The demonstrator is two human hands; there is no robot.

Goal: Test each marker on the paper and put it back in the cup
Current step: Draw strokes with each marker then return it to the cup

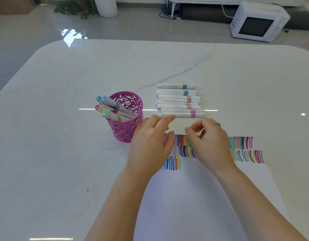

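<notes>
A white table [46, 136] is seen from above. On the floor beyond it, at 11 o'clock, a white pot [106, 6] with a leafy plant [75, 6] is partly shown.

Left of centre, a pink cut-out cup [126, 131] stands upright on the table. Several capped markers [113, 108] are held in it, all leaned toward 10 o'clock, with blue, red and yellow-green cap ends visible.

Just at 4 o'clock from the cup, the left hand [150, 141] is stretched forward, palm down, fingers nearly straight and loosely spread. Nothing is gripped by it. Its fingertips [170, 117] are set at the left end of the nearest marker [185, 115], which bears a purple band — whether contact is made cannot be told.

That marker belongs to a row [178, 101] of white capped markers laid side by side on the table at 12 o'clock from the hands, each lying crosswise with a coloured band toward its right end.

The paper [185, 197] is spread under both forearms, and its far edge is crossed by rows of short, many-coloured strokes [247, 152].

The right hand [211, 145] is held over those strokes, apart from the left — its fingers are loosely curled, thumb and forefinger drawn near each other, and nothing is seen between them.

At 1 o'clock, on the floor, a white microwave [258, 21] is placed.
</notes>
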